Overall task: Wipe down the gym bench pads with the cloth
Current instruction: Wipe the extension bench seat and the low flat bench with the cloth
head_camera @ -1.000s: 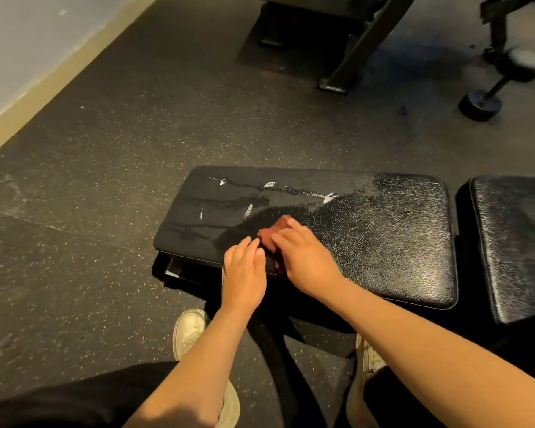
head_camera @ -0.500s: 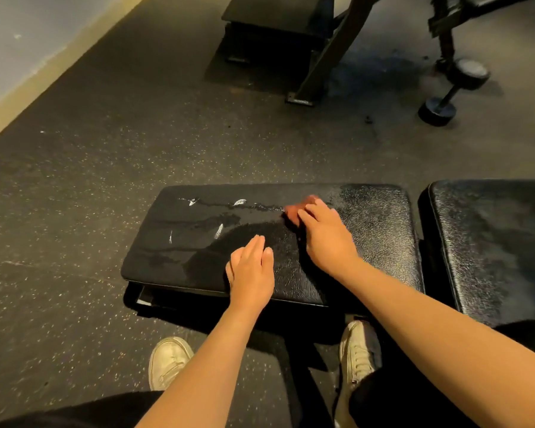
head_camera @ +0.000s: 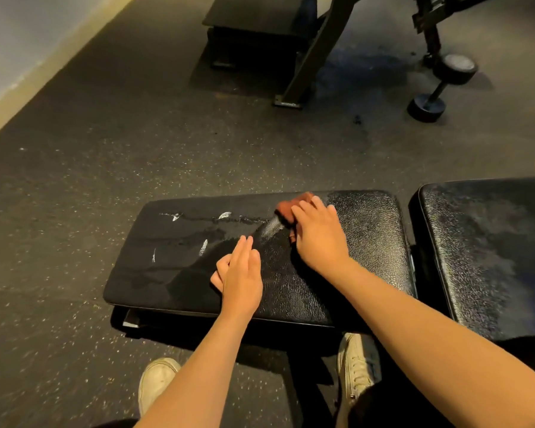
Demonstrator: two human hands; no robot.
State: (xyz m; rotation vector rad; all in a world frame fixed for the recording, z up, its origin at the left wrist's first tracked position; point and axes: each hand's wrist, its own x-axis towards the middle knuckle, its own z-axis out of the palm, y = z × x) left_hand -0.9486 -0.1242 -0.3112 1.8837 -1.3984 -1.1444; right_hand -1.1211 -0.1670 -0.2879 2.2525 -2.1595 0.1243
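The right hand has its fingers curled over a bunched reddish cloth, grasping it and pressing it down near the far edge of the nearer pad. The left hand lies on the same pad with released, straight fingers, holding nothing. The likely trouble is on the left half of the pad, where wet streaks glint: a small wad of cloth may only push that liquid about or leave trails, and a stroke that runs past the far edge could carry the cloth off onto the floor. The bracing left hand rests close to the wet part and could slip or smear it. The second pad, just to the right across a narrow gap, looks dull and patchy and probably needs wiping too. The pads are black, grained and shiny. The floor is dark speckled rubber matting. A pale wall runs along the upper left, a dark metal frame stands beyond the pad, and a dumbbell lies on the floor at the upper right.
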